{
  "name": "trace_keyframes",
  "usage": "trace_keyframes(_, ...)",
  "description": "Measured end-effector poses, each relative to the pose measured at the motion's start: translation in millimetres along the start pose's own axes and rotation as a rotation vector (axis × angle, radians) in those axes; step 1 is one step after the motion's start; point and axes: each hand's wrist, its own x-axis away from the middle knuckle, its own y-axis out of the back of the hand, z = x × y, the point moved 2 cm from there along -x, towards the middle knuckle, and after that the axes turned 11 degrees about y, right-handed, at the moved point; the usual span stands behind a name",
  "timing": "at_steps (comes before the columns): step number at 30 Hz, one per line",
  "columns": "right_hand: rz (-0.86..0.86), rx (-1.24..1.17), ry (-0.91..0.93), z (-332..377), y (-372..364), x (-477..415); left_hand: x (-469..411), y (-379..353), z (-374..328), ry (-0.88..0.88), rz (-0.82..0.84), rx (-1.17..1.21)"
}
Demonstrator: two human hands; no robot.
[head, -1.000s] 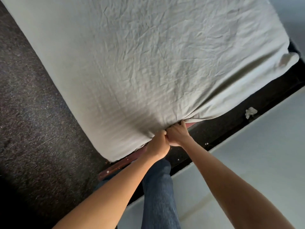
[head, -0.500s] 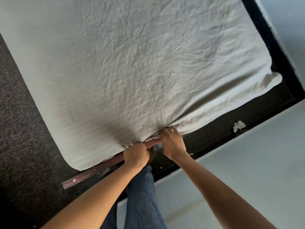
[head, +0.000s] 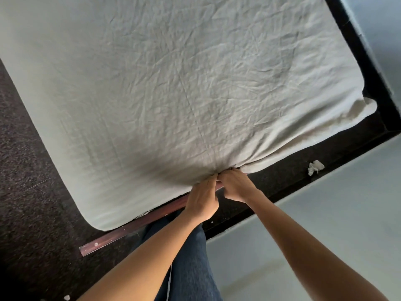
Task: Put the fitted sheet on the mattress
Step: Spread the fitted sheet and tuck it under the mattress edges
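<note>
We see the wrinkled fitted sheet [head: 173, 94] spread over the mattress, which it hides entirely. Its far end is cut off beyond our hands. Our left hand [head: 202, 199] and right hand [head: 235, 186], touching side by side, both pinch the gathered sheet edge, fingertips buried in cloth. A wooden rail [head: 134, 231] shows left of them.

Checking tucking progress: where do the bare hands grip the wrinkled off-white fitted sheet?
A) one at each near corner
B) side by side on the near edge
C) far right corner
B: the left hand and right hand pinch the fitted sheet side by side where its folds gather.
</note>
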Motion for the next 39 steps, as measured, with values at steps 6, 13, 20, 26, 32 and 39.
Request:
trace_keyframes(6, -0.407, 0.037, -0.180, -24.5, -1.9, 42.7, -27.9, 11.4, -16.1, 0.241, 0.302, -0.083)
trace_keyframes(13, -0.048, 0.181, -0.243, -47.4, -3.7, 18.0, -2.3, 11.5, -28.8, 0.327, -0.005, 0.185)
trace_keyframes(20, 0.284, 0.063, -0.167, -72.7, 19.8, -7.2, -26.5, -1.9, -66.1, 0.237, 0.169, 0.412)
trace_keyframes(26, -0.340, -0.185, -0.070, -104.1, 29.2, 57.7, -47.0, -4.8, -89.8, 0.193, 0.269, -0.126)
trace_keyframes(32, -0.078, 0.132, -0.119, -134.4, 27.3, 47.3, -47.0, 5.0, -153.8, 0.239, 0.042, -0.313)
trace_keyframes(39, 0.141, -0.012, -0.029, -156.7, 51.2, 39.9, -63.5, -14.5, -172.2, 0.277, -0.013, 0.161)
